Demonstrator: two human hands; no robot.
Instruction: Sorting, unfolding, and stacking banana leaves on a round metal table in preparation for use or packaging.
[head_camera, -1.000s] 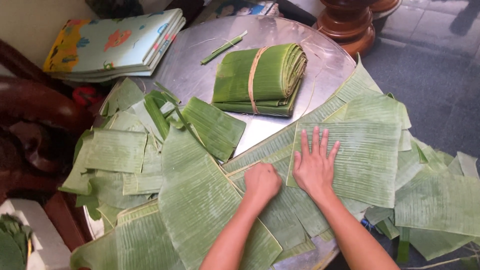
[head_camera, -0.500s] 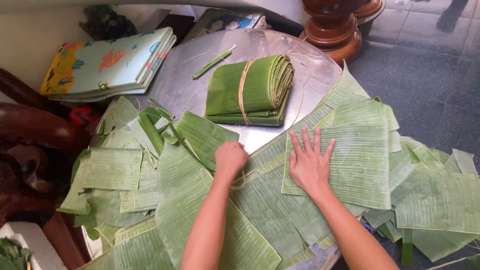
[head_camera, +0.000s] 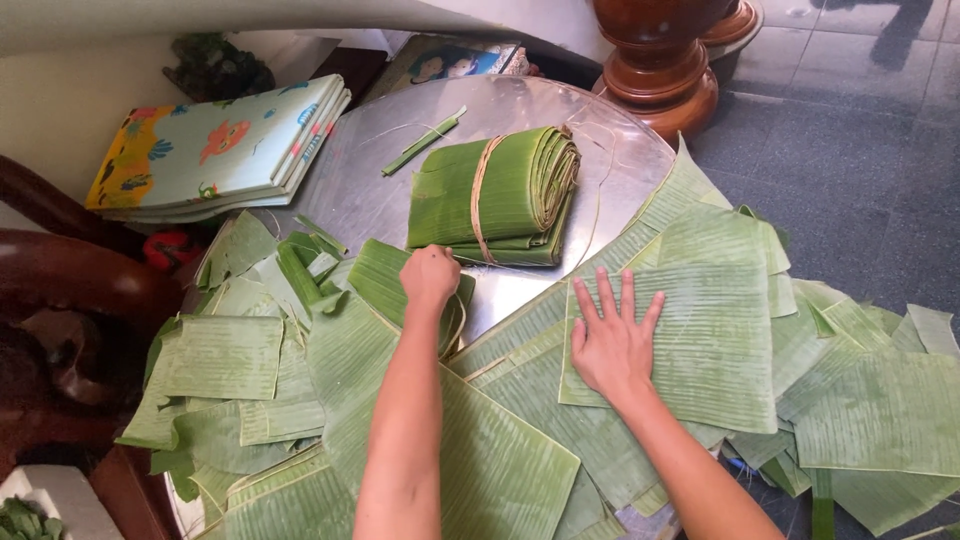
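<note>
My left hand (head_camera: 430, 276) is closed in a fist at the far end of a small banana leaf piece (head_camera: 378, 272), whose edge curls up under my wrist. Just beyond the knuckles lies a folded leaf bundle (head_camera: 495, 195) tied with a pale strip. My right hand (head_camera: 610, 338) lies flat, fingers spread, on a large squarish cut leaf (head_camera: 715, 340). That leaf tops a pile of long overlapping leaves (head_camera: 500, 460) on the round metal table (head_camera: 365, 190).
Several cut leaf pieces (head_camera: 225, 355) are heaped at the left and more (head_camera: 880, 410) hang off the right side. A thin green strip (head_camera: 425, 142) lies on the table's far part. Stacked patterned mats (head_camera: 215, 150), dark wooden furniture (head_camera: 70, 290) and a wooden pedestal (head_camera: 660, 70) surround it.
My left fist has slid forward and left along the leaves, from beside my right hand to just short of the tied bundle. My right hand has stayed flat on the squarish leaf.
</note>
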